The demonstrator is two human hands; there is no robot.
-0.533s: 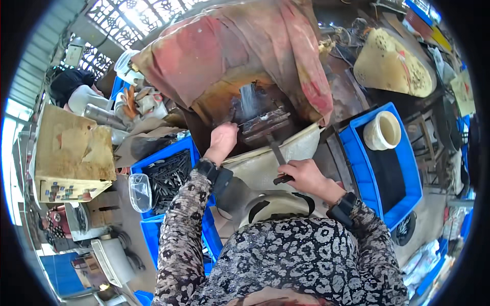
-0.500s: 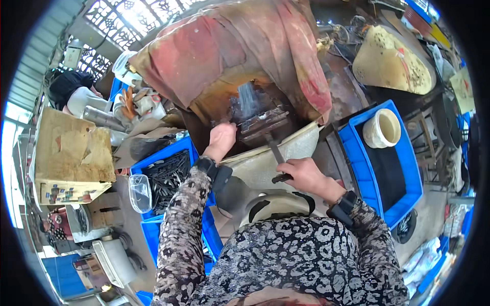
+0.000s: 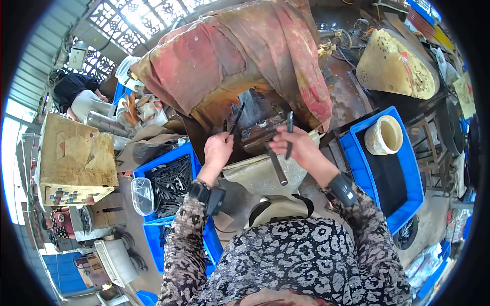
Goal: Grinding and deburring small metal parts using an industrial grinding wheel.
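Observation:
My left hand [image 3: 218, 152] is closed round thin dark strips [image 3: 237, 119], which stick up from its fingers toward the machine. To its right, my right hand [image 3: 301, 147] holds a short dark strip [image 3: 290, 133] upright between its fingers, and the other fingers are partly spread. Between the two hands a metal lever [image 3: 276, 166] points toward me, with neither hand on it. Beyond them lies a dark metal fixture [image 3: 263, 130] in front of a wet-looking grey surface [image 3: 250, 108], under a stained red cloth cover [image 3: 204, 56].
At left, a blue crate [image 3: 191, 153] holds many dark strips, with a clear plastic tub [image 3: 143, 196] at its edge. A blue tray [image 3: 375, 191] at right carries a white bucket [image 3: 384, 135]. Another person [image 3: 79, 94] bends over at far left.
My right hand has let go of the lever and moved up, now holding a dark strip. My left hand has drawn back toward me, with strips showing in it.

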